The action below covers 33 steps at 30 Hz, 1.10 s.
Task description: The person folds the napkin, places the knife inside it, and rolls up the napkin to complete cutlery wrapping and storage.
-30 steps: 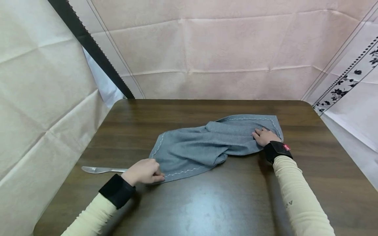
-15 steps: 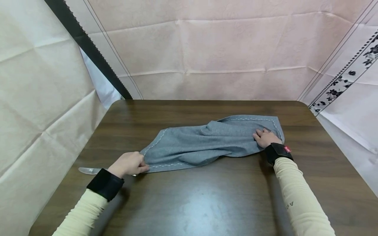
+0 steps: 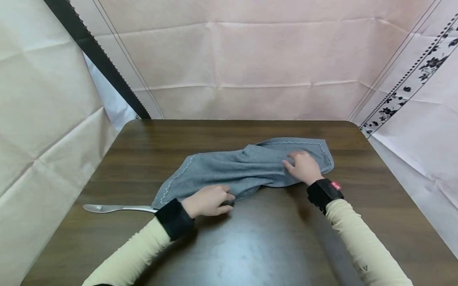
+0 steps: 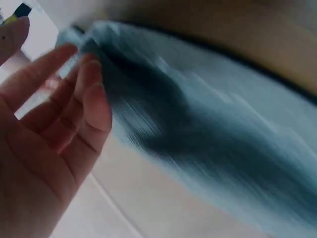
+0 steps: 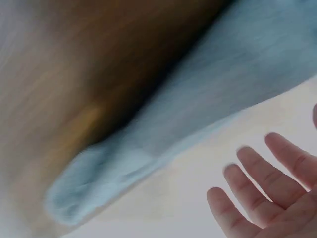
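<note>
A blue-grey cloth point(image 3: 214, 171) with white stitching along its hem lies creased across the table. My left hand point(image 3: 209, 200) hovers at the cloth's near edge, fingers loosely bent; in the left wrist view that hand point(image 4: 54, 124) grips nothing and the cloth point(image 4: 198, 114) is blurred. Over the right part of the cloth is my right hand point(image 3: 304, 167), its fingers spread. Seen from the right wrist, the hand point(image 5: 267, 198) is apart from the cloth point(image 5: 188, 109). A metal table knife point(image 3: 119, 208) lies at the left, its right end hidden by the cloth and left wrist.
The brown wooden table point(image 3: 250, 254) has rounded far corners. Behind it hangs a pale creased sheet point(image 3: 257, 71), and another pale sheet point(image 3: 46, 159) drapes along the left side.
My left hand pulled the cloth's near-left corner leftward, then let go and moved right along the near edge. My right hand has come up off the cloth's right end and shifted left.
</note>
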Motion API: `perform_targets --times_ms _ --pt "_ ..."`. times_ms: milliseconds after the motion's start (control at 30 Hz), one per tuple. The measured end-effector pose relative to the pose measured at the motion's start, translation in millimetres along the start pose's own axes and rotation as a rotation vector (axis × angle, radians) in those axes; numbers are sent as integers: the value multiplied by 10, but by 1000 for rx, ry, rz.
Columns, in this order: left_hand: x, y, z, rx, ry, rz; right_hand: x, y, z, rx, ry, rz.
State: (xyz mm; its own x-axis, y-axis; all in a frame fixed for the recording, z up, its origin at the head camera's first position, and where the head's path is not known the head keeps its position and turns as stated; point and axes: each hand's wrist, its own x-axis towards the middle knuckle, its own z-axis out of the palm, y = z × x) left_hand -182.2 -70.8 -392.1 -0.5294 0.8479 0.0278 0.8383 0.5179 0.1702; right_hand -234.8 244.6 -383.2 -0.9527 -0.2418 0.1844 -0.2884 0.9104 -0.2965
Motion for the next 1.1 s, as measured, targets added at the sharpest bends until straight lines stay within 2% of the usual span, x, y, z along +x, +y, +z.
perform_targets --times_ms 133,267,400,500,633,700,767,867,967,1033,1100 --pt "196 110 58 94 -17 -51 -121 -284 15 41 25 -105" --pt "321 127 101 183 -28 -146 -215 -447 75 80 -56 -197" --pt "421 106 138 220 -25 -222 -276 -491 141 24 -195 -198" --pt "483 113 184 251 0 -247 -283 -484 184 -25 -264 -157" --pt "554 146 254 356 95 -223 -243 -473 209 -40 -283 -120" --pt "585 157 283 421 153 -190 -203 -469 206 -38 -270 -116" --pt "606 171 298 478 178 -158 -165 -460 195 -30 -237 -121" --pt "621 187 304 511 175 -128 -104 -443 173 -26 -140 -119" --pt "626 200 290 503 149 -125 -31 -407 152 -55 -38 -98" --pt "628 205 282 485 133 -126 16 -372 130 -72 -32 -45" --pt "628 210 278 464 115 -128 57 -326 109 -76 -94 27"
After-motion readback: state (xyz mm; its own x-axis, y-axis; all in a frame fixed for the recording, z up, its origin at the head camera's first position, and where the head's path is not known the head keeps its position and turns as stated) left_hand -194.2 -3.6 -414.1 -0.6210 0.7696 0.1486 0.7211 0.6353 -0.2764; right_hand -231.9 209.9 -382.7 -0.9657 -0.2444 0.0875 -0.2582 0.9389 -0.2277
